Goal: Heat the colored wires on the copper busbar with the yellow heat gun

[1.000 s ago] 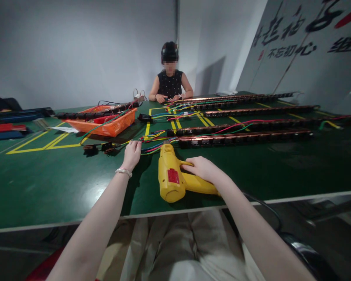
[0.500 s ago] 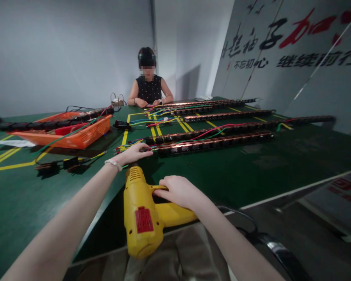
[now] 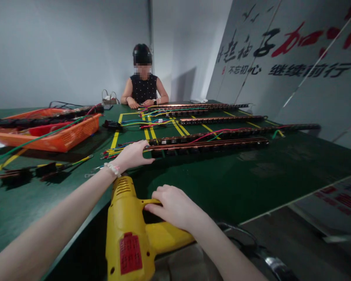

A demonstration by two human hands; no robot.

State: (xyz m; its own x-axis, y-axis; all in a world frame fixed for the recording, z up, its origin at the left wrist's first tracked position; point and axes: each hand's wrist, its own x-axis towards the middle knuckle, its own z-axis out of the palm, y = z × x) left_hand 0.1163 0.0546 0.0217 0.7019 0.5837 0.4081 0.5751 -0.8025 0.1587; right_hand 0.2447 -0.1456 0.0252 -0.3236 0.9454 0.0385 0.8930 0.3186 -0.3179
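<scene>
"Current step?"
"Seemingly positioning: the right hand (image 3: 174,205) is grasping the yellow plastic heat gun (image 3: 127,222) at the near edge of the green tabletop (image 3: 219,187); the left hand (image 3: 133,156) is covering one end of the long copper-and-black strip (image 3: 210,148), pinching or not I cannot tell."
"Next?"
"Probably calling for left hand clearance; open room is lying rightward"

— Logging what for the heat gun (image 3: 124,218)?
— Plain yellow, with red on the label (image 3: 130,253).
— For the table (image 3: 199,183)?
— Dark green, striped by yellow lines (image 3: 115,137).
— Noting the basket (image 3: 82,132) as orange, crossed by green wire (image 3: 46,135).
— Adding the co-worker's top (image 3: 146,89): black, dotted white. Marking the wall lettering (image 3: 284,46) black and red.
</scene>
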